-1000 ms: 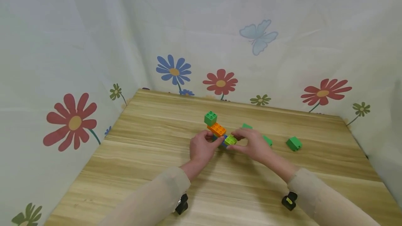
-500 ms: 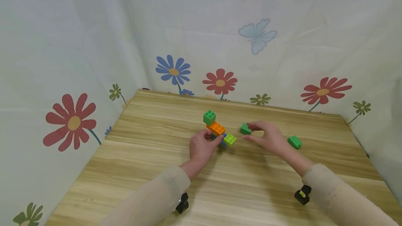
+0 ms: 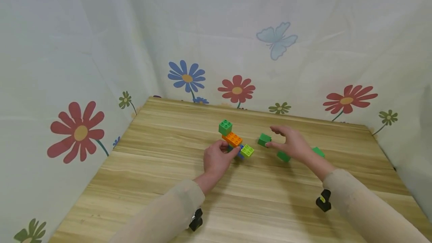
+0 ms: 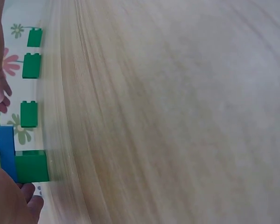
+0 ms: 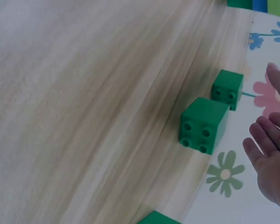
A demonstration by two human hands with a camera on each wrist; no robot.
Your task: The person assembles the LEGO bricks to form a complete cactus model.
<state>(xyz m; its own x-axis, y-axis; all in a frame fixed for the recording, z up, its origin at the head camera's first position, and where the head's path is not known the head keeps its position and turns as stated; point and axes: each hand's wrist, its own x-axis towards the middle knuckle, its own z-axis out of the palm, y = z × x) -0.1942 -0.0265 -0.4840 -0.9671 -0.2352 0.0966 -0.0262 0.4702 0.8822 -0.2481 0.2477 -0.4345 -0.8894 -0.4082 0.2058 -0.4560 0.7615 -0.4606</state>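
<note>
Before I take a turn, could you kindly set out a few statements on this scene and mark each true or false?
The left hand holds a build of coloured plastic bricks: true.
The cube-shaped green plastic brick sits beneath the oblong orange plastic brick: false; it sits on top.
Three loose green plastic blocks lie on the wood-grained table: true.
The right hand grips one of those blocks: false; it hovers by them, holding nothing.

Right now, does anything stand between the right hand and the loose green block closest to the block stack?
Nothing visible does. In the head view, the right hand is close beside the nearest block. A second green block and a third green block lie off that path.
</note>
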